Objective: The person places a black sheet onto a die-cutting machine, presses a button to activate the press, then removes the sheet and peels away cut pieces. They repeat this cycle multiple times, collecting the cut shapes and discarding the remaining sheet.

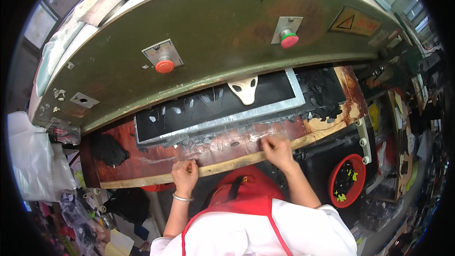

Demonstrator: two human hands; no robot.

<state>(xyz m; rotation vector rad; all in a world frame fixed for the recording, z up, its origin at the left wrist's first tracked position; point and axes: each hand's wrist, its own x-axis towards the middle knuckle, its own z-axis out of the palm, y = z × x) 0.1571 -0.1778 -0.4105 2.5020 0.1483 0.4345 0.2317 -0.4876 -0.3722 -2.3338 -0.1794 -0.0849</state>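
Observation:
My left hand, with a light bangle at its wrist, is curled closed at the front edge of a worn red-brown board. Farther right, my right hand is over the board's front strip, its fingers pinched together. Whatever either hand holds is hidden or too small to make out. Beyond them a black sheet lies in a pale metal frame, with cut outlines and small light openings in it. At its far side rests a white die-like piece, tapered, with two oval holes.
A green machine beam with two push buttons spans the far side. Small dark offcuts cover the board's right end; a black heap sits at its left. A red basin of scraps stands low right, plastic bags far left.

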